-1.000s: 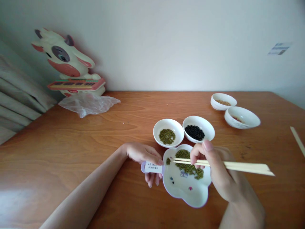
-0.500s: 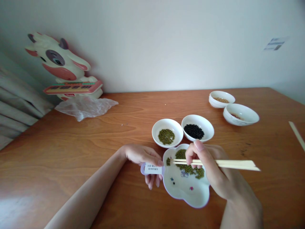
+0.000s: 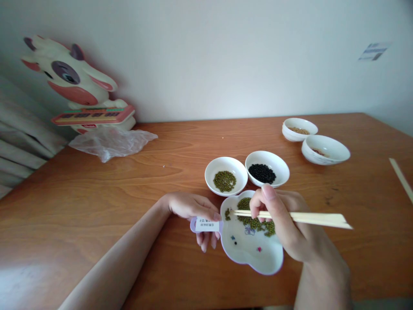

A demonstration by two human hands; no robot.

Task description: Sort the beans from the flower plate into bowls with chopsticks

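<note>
A white flower-shaped dish [image 3: 251, 258] with a purple rim lies near the table's front edge, with several green beans [image 3: 254, 221] and a few dark ones in it. My left hand [image 3: 193, 211] grips its labelled handle [image 3: 206, 224] at the left. My right hand [image 3: 284, 224] is closed on a pair of wooden chopsticks [image 3: 309, 217] held nearly level, tips over the dish's left side just above the beans. Just behind stand a small white bowl of green beans [image 3: 226, 174] and another of black beans [image 3: 267, 168].
Two more white bowls [image 3: 299, 128] [image 3: 325, 148] stand at the back right. A loose wooden stick [image 3: 402, 178] lies at the far right. A cartoon cow toy [image 3: 75, 92] and a crumpled clear plastic bag [image 3: 109, 142] sit against the wall at the left.
The view has shifted a little, so everything sits slightly higher in the frame. My hands and the chopsticks keep nearly the same place over the dish.
</note>
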